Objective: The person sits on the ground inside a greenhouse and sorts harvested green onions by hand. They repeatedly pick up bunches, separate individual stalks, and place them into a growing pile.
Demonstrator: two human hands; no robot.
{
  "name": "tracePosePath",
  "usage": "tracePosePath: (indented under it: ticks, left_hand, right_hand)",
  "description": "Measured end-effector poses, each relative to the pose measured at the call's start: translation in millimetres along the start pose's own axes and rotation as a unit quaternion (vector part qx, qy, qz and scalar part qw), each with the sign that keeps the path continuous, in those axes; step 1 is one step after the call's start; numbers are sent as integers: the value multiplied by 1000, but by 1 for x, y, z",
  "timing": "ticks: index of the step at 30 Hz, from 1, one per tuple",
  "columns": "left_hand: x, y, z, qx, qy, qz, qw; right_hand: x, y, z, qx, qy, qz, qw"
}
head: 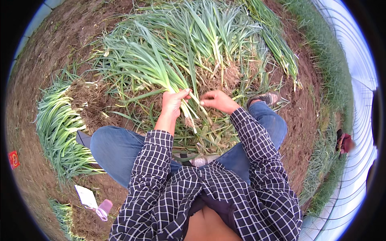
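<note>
My left hand (172,102) is closed around a bunch of green onions (166,75). Their leaves fan up and to the left, while the pale stems and a few roots hang below my fist. Just to the right, my right hand (219,101) has its thumb and fingertips bent together beside one stalk (199,104) of the bunch. Whether those fingertips pinch it is not clear. Beyond both hands lies a large heap of untrimmed green onions (220,36) with brown, soil-covered roots (226,75). Loose stripped leaves (208,135) litter the ground between my knees.
Cleaned green onions (64,126) lie in a row at left. Another bundle (283,54) rests at upper right. A white box-like object (86,195) and a pinkish cup-like object (104,209) sit at lower left, a red packet (14,159) farther out. Another person (343,141) is at far right.
</note>
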State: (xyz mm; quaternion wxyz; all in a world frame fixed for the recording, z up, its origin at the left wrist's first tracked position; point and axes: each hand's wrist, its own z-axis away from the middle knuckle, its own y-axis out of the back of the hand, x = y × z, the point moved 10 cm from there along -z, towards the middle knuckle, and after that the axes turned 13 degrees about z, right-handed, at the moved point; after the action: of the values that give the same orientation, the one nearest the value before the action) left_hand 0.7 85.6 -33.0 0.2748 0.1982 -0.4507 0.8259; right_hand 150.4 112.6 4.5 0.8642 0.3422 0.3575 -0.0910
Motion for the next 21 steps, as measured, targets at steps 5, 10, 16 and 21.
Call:
tracePosePath:
  ticks: [5,10,16,21]
  left_hand:
    - [9,-1,3,-3,-15,-4,1000]
    - [27,14,-1,21,-31,-18,999]
    - [44,27,-8,44,-88,5,995]
    - [89,40,-9,95,-162,40,981]
  right_hand:
    - [-17,-7,-9,128,26,-243,961]
    - [-50,-12,20,-15,149,-37,988]
    - [-30,-51,78,-193,118,206,952]
    - [58,-118,126,-372,7,383,845]
